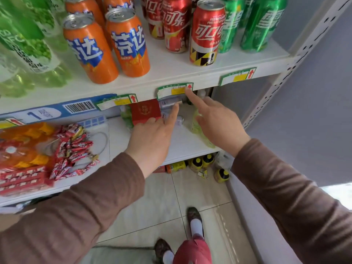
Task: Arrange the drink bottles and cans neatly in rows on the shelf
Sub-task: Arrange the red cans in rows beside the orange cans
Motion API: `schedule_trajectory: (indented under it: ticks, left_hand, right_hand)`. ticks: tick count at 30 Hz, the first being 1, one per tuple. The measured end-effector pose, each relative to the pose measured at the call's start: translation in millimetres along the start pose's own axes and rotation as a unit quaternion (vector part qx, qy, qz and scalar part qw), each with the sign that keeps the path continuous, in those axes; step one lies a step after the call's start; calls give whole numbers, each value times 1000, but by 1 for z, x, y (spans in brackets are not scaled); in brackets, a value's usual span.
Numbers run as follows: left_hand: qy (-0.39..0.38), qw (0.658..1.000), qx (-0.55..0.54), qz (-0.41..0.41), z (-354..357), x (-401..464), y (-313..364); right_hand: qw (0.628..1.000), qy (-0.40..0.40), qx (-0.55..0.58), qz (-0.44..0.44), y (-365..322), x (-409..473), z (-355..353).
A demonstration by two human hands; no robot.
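Note:
Orange soda cans (131, 44) stand in two rows on the upper white shelf (171, 73), with red cola cans (206, 33) to their right and green cans (262, 23) at the far right. Green bottles (26, 44) fill the left end. The front cola can stands ahead of those behind it. Both my hands are below this shelf's edge. My left hand (152, 138) has its index finger stretched toward the lower shelf's back. My right hand (215, 121) points its index finger up at a price label (175, 90). Neither hand holds anything.
The lower shelf (182, 141) holds red snack packets (72, 147), orange packs, a red box (145, 111) and a pale green bottle lying at the right. Yellow-capped bottles (205, 162) sit on the tiled floor underneath. A perforated white upright (285, 73) bounds the right side.

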State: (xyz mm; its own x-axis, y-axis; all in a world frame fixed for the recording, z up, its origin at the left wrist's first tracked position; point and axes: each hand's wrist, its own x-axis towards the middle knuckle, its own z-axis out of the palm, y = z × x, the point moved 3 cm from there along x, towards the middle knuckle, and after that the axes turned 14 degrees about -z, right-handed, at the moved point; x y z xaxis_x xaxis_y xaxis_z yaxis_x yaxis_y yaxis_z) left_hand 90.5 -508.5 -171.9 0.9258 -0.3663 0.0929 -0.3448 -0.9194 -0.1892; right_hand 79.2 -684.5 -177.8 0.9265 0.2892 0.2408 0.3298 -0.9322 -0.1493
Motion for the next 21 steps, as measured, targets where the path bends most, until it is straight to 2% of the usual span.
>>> schedule_trajectory:
  ticks: [5,21]
  left_hand:
    - [-3,999,15,-33,5,9,-4]
    - [-17,997,30,-64,6,19,-4]
  right_hand:
    - [1000,-1,-25,5,3,6,6]
    - [996,-11,-82,13,5,8,14]
